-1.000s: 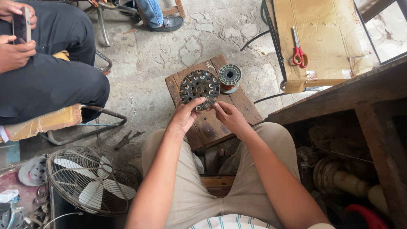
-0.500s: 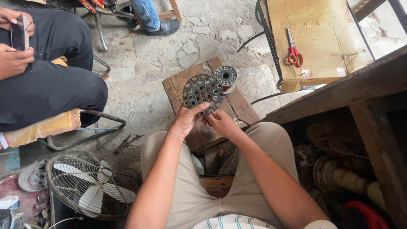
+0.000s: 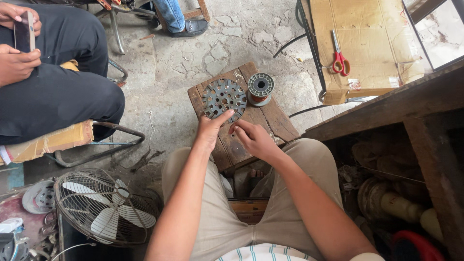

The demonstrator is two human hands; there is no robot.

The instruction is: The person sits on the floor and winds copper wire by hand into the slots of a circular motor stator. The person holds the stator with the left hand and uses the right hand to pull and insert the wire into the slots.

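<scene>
Two hands meet at the near edge of a round slotted metal disc (image 3: 224, 98), which lies flat on a small worn wooden stool (image 3: 270, 121) between the person's knees. The disc sits straight ahead of both hands, on the far left part of the stool top. Being round, it has no long axis; only its near rim faces the hands.

The left hand (image 3: 209, 131) is the nearer one. Its fingers are together and stretched forward, and the fingertips rest on or just over the disc's near rim, with the thumb angled out to the right. The right hand (image 3: 253, 137) lies just beside it on the stool, loosely curled, its forefinger pointing left toward the left thumb. Whether the right fingers pinch something small, I cannot tell.

A spool of copper wire (image 3: 260, 88) stands upright just to the right of the disc, close to it or touching it. Well apart, red-handled scissors (image 3: 339, 54) lie on a cardboard sheet (image 3: 367, 34). A table fan (image 3: 104, 207) lies to the left on the floor.
</scene>
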